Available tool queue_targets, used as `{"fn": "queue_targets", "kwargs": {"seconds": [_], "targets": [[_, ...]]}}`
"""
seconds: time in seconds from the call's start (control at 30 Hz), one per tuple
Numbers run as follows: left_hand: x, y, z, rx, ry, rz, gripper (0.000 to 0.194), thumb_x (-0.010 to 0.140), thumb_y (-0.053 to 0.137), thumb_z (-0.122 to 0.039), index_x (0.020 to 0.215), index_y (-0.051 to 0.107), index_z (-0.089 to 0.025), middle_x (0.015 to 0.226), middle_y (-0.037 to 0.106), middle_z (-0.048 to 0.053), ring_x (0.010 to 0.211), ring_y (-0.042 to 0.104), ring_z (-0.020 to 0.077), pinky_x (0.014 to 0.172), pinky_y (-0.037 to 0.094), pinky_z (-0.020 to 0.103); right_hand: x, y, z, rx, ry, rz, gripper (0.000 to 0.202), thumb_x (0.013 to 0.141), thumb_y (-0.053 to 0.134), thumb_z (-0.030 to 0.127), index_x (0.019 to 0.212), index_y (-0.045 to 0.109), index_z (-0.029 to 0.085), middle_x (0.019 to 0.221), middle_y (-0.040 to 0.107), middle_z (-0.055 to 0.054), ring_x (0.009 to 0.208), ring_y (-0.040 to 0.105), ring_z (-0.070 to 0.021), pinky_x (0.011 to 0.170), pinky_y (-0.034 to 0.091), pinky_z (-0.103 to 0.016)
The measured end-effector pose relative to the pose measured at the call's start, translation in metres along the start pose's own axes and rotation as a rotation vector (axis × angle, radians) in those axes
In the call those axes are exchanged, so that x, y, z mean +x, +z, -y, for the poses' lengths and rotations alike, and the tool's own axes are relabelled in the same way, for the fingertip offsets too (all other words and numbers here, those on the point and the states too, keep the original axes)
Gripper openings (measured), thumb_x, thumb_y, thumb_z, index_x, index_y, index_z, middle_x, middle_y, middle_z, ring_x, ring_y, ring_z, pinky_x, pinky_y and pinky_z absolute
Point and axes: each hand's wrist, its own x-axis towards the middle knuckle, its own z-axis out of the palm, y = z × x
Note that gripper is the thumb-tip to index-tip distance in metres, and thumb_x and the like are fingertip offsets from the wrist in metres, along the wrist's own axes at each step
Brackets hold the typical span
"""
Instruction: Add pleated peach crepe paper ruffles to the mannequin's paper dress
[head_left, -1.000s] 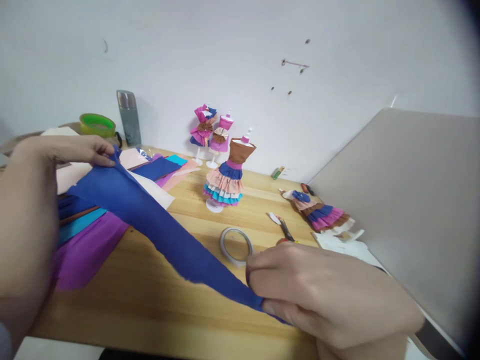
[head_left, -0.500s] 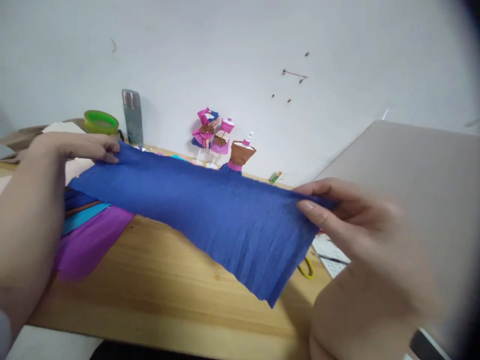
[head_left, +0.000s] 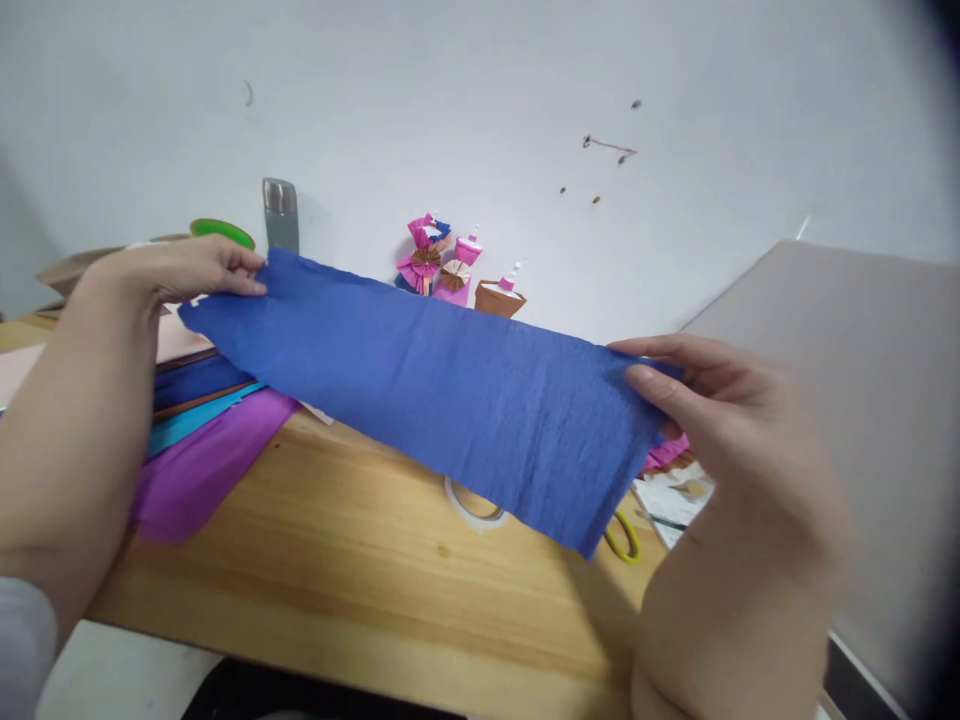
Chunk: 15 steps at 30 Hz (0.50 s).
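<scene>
A long strip of blue crepe paper [head_left: 450, 390] is stretched between my two hands above the table. My left hand [head_left: 202, 270] pinches its upper edge near the left end. At the right end, the thumb and fingers of my right hand [head_left: 705, 400] grip the upper corner. The lower edge hangs free, and fine creases run across the strip. Under my left arm lies a stack of coloured paper sheets [head_left: 217, 460] in purple, light blue, brown, dark blue and pale pink. Yellow scissor handles [head_left: 624, 540] show beside the strip's lower right corner.
Small mannequins in paper dresses [head_left: 450, 265] stand at the back, partly behind the strip. Left of them are a grey-green flask [head_left: 281, 215] and a green tape roll [head_left: 223, 233]. A white ring [head_left: 476, 508] lies on the wooden table [head_left: 360, 560]. A large grey panel [head_left: 862, 400] stands on the right.
The blue strip has been raised and pulled straighter, its lower right corner now higher. A white ring on the table has come into sight. Both hands keep their grip.
</scene>
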Motion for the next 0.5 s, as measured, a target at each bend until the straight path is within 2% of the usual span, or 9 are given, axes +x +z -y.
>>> {"fn": "queue_targets", "kwargs": {"seconds": [0.1, 0.2, 0.3, 0.4, 0.5], "targets": [[-0.006, 0.0, -0.006, -0.117, -0.021, -0.074, 0.029, 0.063, 0.072, -0.04, 0.071, 0.053, -0.02, 0.057, 0.047, -0.006, 0.053, 0.04, 0.0089, 0.05, 0.031, 0.019, 0.004, -0.002, -0.001, -0.047, 0.043, 0.014, 0.046, 0.074, 0.074, 0.051, 0.105, 0.072, 0.017, 0.06, 0.055, 0.002, 0.045, 0.045, -0.0102, 0.035, 0.04, -0.021], [-0.007, -0.002, -0.006, -0.082, 0.064, -0.059, 0.026, 0.066, 0.071, -0.037, 0.066, 0.052, -0.018, 0.059, 0.049, -0.005, 0.058, 0.041, 0.0088, 0.056, 0.034, 0.02, 0.011, -0.006, -0.005, -0.173, 0.112, 0.133, 0.058, 0.068, 0.073, 0.06, 0.105, 0.071, 0.015, 0.062, 0.057, 0.0, 0.049, 0.05, -0.0126, 0.037, 0.043, -0.022], [-0.006, -0.004, -0.004, -0.03, 0.083, -0.046, 0.026, 0.069, 0.069, -0.035, 0.062, 0.051, -0.018, 0.057, 0.046, -0.006, 0.058, 0.039, 0.0082, 0.057, 0.034, 0.02, 0.018, -0.007, -0.009, -0.256, 0.171, 0.248, 0.067, 0.065, 0.071, 0.067, 0.107, 0.067, 0.015, 0.059, 0.056, -0.001, 0.051, 0.055, -0.0168, 0.036, 0.041, -0.022], [-0.007, -0.003, -0.005, -0.074, 0.077, -0.042, 0.024, 0.071, 0.069, -0.032, 0.062, 0.053, -0.017, 0.057, 0.05, -0.005, 0.057, 0.042, 0.0078, 0.056, 0.036, 0.019, 0.021, -0.007, -0.011, -0.272, 0.174, 0.298, 0.056, 0.07, 0.07, 0.065, 0.098, 0.065, 0.016, 0.057, 0.055, -0.001, 0.051, 0.055, -0.0167, 0.038, 0.04, -0.022], [-0.006, 0.002, -0.009, -0.253, 0.057, -0.078, 0.015, 0.069, 0.07, -0.023, 0.065, 0.058, -0.016, 0.058, 0.056, -0.004, 0.055, 0.048, 0.008, 0.056, 0.04, 0.02, 0.023, -0.007, -0.013, -0.222, 0.13, 0.239, 0.038, 0.078, 0.068, 0.055, 0.079, 0.06, 0.018, 0.056, 0.053, 0.0, 0.051, 0.052, -0.0138, 0.043, 0.038, -0.022]]}}
